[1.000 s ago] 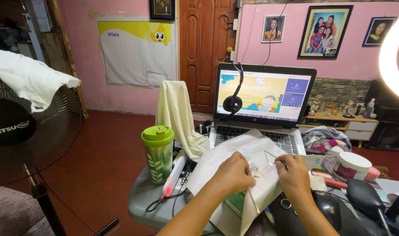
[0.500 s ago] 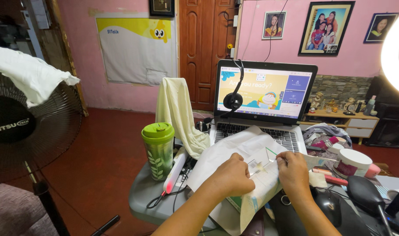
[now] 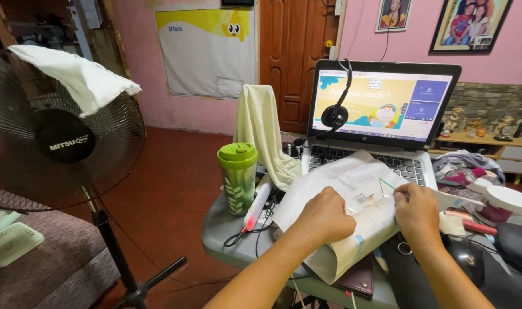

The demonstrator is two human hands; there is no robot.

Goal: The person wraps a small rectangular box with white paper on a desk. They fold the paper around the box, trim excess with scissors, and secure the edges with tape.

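Down in the head view, both hands work on a white paper package (image 3: 352, 189) that lies on the grey table (image 3: 221, 234), its far edge resting on the keyboard of an open laptop (image 3: 381, 114). The left hand (image 3: 325, 216) lies curled on top of the package, fingers folded down and pressing it flat; whether they pinch anything underneath cannot be told. The right hand (image 3: 416, 210) is closed at the package's right side, thumb and fingers pinched together on a small flap of paper near a printed label (image 3: 361, 199). A black headset (image 3: 335, 114) hangs over the laptop screen. Left of the package stand a green lidded cup (image 3: 237, 177) and a white stick with a pink tip (image 3: 257, 205), with a pale cloth (image 3: 267, 137) draped behind them. A standing fan (image 3: 60, 143) with a white cloth over it is well apart at the left. A white jar (image 3: 504, 203) sits to the right.
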